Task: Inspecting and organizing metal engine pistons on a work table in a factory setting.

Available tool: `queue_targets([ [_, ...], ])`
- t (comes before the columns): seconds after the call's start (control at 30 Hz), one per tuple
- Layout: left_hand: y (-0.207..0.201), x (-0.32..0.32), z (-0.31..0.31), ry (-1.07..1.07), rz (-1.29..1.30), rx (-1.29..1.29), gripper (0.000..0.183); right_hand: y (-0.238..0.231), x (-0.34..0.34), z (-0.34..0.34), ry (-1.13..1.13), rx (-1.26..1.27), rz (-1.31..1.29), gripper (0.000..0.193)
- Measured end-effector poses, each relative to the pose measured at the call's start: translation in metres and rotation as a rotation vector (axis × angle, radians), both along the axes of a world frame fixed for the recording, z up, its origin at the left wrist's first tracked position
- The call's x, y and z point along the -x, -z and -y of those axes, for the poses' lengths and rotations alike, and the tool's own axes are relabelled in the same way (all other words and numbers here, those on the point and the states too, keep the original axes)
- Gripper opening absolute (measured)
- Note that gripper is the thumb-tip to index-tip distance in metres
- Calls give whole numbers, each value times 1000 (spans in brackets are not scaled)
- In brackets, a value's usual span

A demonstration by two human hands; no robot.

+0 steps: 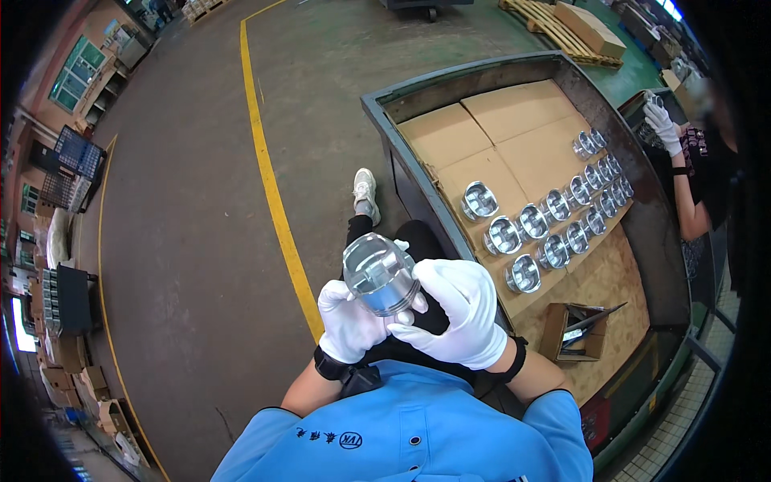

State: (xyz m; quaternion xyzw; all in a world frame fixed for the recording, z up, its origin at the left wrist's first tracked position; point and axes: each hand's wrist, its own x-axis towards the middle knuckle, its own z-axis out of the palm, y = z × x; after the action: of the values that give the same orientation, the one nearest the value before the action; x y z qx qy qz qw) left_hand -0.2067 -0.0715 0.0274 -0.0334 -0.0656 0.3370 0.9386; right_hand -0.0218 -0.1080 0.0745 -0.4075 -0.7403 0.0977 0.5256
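Observation:
A shiny metal piston (377,273) is held up in front of me between both white-gloved hands. My left hand (351,323) grips it from the lower left, the thumb against its side. From the right, my right hand (459,312) closes on it, fingers at the ringed lower edge. The hollow side of the piston faces up and away. To the right, several more pistons (503,235) stand in rows on cardboard (458,145) inside a dark metal bin (434,181). One piston (479,200) sits a little apart, nearest the bin's left wall.
A small cardboard box (560,337) holding dark tools sits in the bin's near corner. Beyond the bin's right side, another person's gloved hand (662,122) holds a metal part. A yellow line (269,161) crosses the floor. A wooden pallet (554,32) lies at the far right.

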Motion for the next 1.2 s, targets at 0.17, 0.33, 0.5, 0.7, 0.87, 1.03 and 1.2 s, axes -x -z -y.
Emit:
queue_targets([
  [0.17, -2, 6, 0, -67, -226, -113, 88, -2, -2, 4, -20, 145, 27, 68],
  [0.33, -21, 0, 4, -227, -538, -242, 92, 6, 1, 0, 73, 89, 4, 83],
  [0.5, -36, -3, 6, -289, -579, -281, 96, 22, 0, 5, 151, 184, 56, 83],
  [0.7, -18, 3, 5, -342, -480, -385, 88, 21, -1, 2, 60, 163, 17, 87],
  [0.87, -7, 10, 3, -342, -415, -466, 77, 22, 1, 3, 62, 111, 31, 85],
  [1.03, -2, 13, 2, -341, -413, -512, 73, 21, 0, 1, 39, 88, 34, 86],
  [1.2, -12, 11, 3, -351, -504, -469, 78, 22, -1, 1, 39, 152, 18, 92],
])
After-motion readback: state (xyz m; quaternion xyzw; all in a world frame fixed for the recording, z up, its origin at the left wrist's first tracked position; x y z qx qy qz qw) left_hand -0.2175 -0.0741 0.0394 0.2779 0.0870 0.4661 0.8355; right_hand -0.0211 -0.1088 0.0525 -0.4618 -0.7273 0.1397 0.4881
